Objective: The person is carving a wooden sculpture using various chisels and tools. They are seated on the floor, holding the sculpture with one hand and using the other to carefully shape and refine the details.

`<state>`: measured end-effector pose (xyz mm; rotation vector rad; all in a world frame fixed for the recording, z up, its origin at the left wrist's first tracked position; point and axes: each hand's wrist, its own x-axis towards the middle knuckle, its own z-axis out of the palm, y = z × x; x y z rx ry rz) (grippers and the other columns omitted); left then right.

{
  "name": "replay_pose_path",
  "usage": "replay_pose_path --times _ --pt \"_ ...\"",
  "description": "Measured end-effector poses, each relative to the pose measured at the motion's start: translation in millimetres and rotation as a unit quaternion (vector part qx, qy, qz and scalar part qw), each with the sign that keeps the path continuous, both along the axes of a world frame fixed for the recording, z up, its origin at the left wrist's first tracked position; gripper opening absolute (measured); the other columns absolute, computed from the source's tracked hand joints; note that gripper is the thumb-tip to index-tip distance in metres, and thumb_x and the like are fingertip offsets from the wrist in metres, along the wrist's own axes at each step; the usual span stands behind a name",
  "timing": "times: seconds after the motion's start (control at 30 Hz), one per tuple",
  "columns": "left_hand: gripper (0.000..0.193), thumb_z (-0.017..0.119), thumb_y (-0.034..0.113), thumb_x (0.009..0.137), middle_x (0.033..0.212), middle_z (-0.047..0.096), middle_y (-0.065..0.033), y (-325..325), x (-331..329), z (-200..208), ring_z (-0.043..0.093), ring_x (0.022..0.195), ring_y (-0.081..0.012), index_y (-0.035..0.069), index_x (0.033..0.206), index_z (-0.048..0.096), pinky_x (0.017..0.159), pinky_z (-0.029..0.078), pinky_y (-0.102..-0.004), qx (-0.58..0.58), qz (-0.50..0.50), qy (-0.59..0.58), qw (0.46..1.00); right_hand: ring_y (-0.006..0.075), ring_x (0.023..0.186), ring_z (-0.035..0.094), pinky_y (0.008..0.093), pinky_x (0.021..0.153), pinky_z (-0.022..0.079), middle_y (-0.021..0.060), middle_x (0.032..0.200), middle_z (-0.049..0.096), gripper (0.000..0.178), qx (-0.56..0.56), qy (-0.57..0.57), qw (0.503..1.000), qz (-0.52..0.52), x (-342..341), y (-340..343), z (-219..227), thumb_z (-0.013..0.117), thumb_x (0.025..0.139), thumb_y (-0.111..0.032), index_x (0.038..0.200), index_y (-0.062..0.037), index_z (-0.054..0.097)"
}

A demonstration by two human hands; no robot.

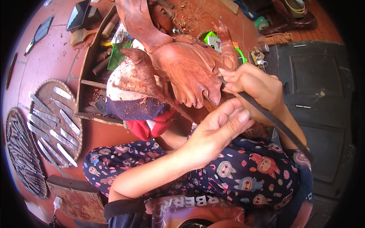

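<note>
A carved reddish-brown wooden figure leans in front of my lap, with flowing, scalloped edges at its lower right. My right hand is closed around a long, thin, dark file-like tool. The tool's near end slants back past my right forearm, and its far tip is by the carving's edge. Just below, my left hand is closed, thumb over bent fingers, close to the carving; whatever lies in it is hidden. A cloth-wrapped bundle, dusted with wood chips, sits against the carving's left side.
Left of the carving stands a wooden box with tools inside. Round woven trays on the floor hold flat metal blades and several dark slim tools. A tablet is at the upper left. Dark wooden panels line the right side.
</note>
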<state>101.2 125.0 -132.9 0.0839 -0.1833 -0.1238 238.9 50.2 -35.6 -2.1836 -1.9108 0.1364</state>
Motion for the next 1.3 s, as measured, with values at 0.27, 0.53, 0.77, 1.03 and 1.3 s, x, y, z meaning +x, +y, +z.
replay_pose_path --times 0.27,0.53,0.77,1.03,1.3 --pt "0.059 0.048 0.015 0.106 0.158 0.032 -0.0170 4.4 -0.6 0.1 0.030 0.149 -0.0287 -0.004 0.154 0.021 0.122 0.024 -0.0446 -0.004 0.015 -0.041 0.999 0.0213 0.076 0.070 0.0332 0.078 0.061 0.0127 0.079 0.064 0.015 0.007 0.032 0.999 -0.036 1.1 7.0 1.6 0.073 0.079 0.008 0.081 0.0021 0.060" --pt "0.063 0.052 0.009 0.103 0.157 0.032 -0.0183 1.6 -8.1 -2.1 0.030 0.149 -0.0306 -0.004 0.155 0.020 0.123 0.023 -0.0470 -0.038 0.011 -0.043 0.998 0.0180 0.073 0.063 0.0315 0.068 0.054 0.0112 0.078 0.062 0.014 0.006 0.091 0.993 -0.072 -2.1 11.1 6.2 0.070 0.078 0.013 0.081 0.0038 0.059" --pt "0.064 0.053 0.011 0.103 0.157 0.032 -0.0198 4.1 -9.1 -2.9 0.030 0.148 -0.0324 -0.005 0.155 0.020 0.123 0.023 -0.0479 -0.034 0.000 -0.048 0.998 0.0191 0.074 0.066 0.0407 0.088 0.061 0.0121 0.077 0.063 0.014 -0.015 0.128 0.989 -0.074 -3.3 10.3 10.0 0.067 0.076 0.016 0.078 0.0050 0.059" --pt "0.027 0.064 0.011 0.098 0.112 0.071 -0.0142 23.1 -21.2 12.8 0.070 0.102 -0.0223 -0.008 0.117 0.063 0.085 0.055 -0.0316 0.385 0.048 0.001 0.922 0.0243 0.083 0.074 0.0398 0.082 0.062 0.0131 0.080 0.067 0.013 0.093 0.316 0.930 -0.164 -6.4 6.2 29.5 0.069 0.077 0.017 0.079 0.0050 0.064" --pt "0.044 0.082 0.016 0.076 0.103 0.059 -0.0126 33.6 -33.1 26.2 0.057 0.095 -0.0291 -0.002 0.111 0.065 0.081 0.047 -0.0380 0.535 0.496 -0.013 0.683 0.0352 0.090 0.071 0.0416 0.078 0.055 0.0173 0.098 0.071 0.025 -0.182 0.249 0.951 0.028 -39.1 8.1 33.0 0.073 0.082 -0.010 0.105 -0.0012 0.070"
